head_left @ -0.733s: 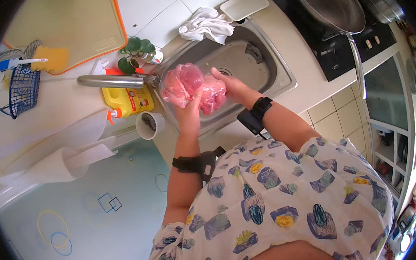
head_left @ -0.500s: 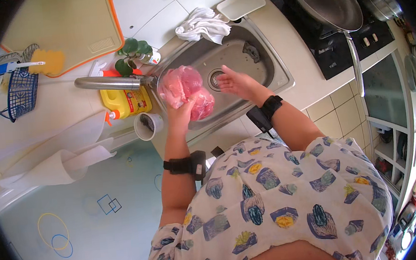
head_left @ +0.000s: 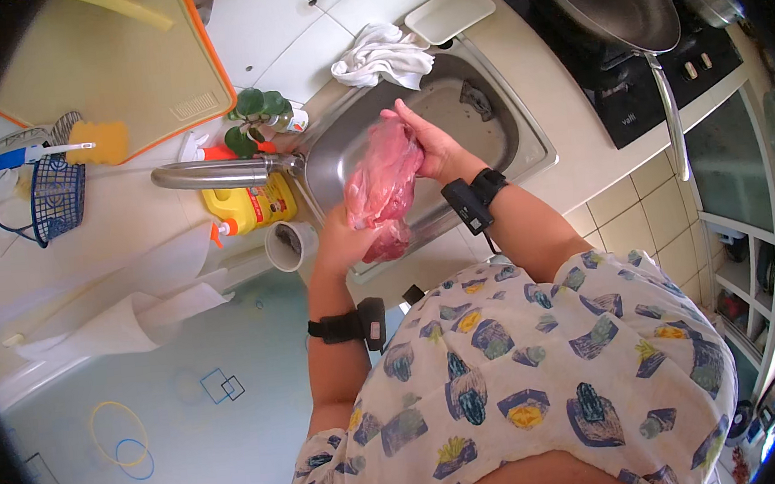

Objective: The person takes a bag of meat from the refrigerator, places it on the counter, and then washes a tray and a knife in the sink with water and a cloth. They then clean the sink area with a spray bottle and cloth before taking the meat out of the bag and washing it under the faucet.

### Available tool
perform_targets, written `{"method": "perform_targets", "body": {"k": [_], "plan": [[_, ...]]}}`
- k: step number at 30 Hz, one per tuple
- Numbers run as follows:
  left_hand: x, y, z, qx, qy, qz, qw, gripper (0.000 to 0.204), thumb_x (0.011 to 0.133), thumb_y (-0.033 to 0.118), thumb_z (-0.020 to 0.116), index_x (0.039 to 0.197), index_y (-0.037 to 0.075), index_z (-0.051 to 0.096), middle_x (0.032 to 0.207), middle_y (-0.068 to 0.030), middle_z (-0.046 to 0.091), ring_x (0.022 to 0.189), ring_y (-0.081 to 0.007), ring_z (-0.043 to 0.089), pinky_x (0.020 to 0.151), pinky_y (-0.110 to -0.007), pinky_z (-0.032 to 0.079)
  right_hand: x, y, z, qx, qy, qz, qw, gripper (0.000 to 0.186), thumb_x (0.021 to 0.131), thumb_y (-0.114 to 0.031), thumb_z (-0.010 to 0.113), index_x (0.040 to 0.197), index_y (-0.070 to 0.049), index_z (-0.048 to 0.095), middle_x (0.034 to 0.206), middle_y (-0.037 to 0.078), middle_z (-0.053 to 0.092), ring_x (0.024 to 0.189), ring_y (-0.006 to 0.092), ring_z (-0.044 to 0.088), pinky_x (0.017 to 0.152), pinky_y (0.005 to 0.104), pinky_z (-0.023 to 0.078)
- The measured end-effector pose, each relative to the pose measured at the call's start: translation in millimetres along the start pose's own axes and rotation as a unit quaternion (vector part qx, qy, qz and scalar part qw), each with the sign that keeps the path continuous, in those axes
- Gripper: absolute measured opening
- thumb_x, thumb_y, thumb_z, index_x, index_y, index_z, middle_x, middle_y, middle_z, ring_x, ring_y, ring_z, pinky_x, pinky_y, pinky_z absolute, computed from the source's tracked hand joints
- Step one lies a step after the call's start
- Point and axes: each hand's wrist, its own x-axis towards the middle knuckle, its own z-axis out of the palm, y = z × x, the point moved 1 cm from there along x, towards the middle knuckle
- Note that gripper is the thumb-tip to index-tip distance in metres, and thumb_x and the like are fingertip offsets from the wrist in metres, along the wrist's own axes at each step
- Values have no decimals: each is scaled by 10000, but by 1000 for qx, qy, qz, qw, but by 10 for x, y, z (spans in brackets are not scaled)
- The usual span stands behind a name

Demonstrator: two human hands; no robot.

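A large piece of raw pink meat is held up over the near part of the steel sink. My left hand grips its lower left end, the fingers partly hidden by the meat. Against the upper right side lies my right hand, its fingertips showing beyond the meat's top edge and its palm on the flesh. The curved faucet reaches away to the left, its spout pointing off over the counter rather than over the sink.
A white cloth and a white tray lie by the sink's far edge. Left of the sink are a yellow bottle, a white cup and a blue basket. A frying pan sits on the black stove at right.
My right hand has moved from open above the drain onto the meat. The meat has shifted right and now stands more upright between both hands.
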Motion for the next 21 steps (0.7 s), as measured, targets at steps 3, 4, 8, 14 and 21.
{"method": "perform_targets", "body": {"k": [3, 4, 8, 14, 21], "plan": [[-46, -47, 48, -33, 2, -8, 999, 396, 664, 174, 759, 1017, 36, 643, 911, -63, 680, 823, -137, 632, 762, -300, 490, 116, -64, -108, -48, 7, 48, 998, 323, 877, -329, 623, 949, -15, 605, 950, 127, 653, 882, 241, 637, 842, 413, 529], [-61, -60, 44, -50, 7, -7, 999, 398, 665, 170, 756, 1020, 30, 640, 910, -62, 680, 821, -136, 630, 764, -299, 489, 114, -55, -112, -49, 7, 50, 998, 323, 877, -329, 623, 949, -15, 605, 950, 127, 653, 882, 241, 637, 842, 413, 529], [-46, -59, 13, -30, 19, 12, 999, 400, 661, 162, 754, 1020, 26, 641, 909, -68, 680, 822, -141, 633, 762, -299, 487, 210, 0, -231, -41, 19, 38, 998, 229, 928, -214, 474, 862, -28, 590, 839, 99, 647, 776, 222, 642, 780, 372, 551], [-77, -187, 33, -24, 17, -11, 999, 400, 649, 156, 764, 1006, 24, 645, 889, -86, 683, 818, -171, 646, 757, -316, 490, 194, 192, -283, -50, 62, 4, 997, 304, 962, -230, 384, 890, -7, 577, 851, 106, 640, 784, 239, 635, 794, 387, 540], [40, -349, -174, 13, 51, 22, 998, 411, 644, 134, 764, 1015, 14, 633, 883, -97, 685, 817, -179, 648, 761, -315, 493, 424, 271, -195, -47, 45, -48, 997, 306, 976, -239, 377, 910, -4, 562, 855, 116, 629, 785, 259, 627, 768, 395, 531]]}}
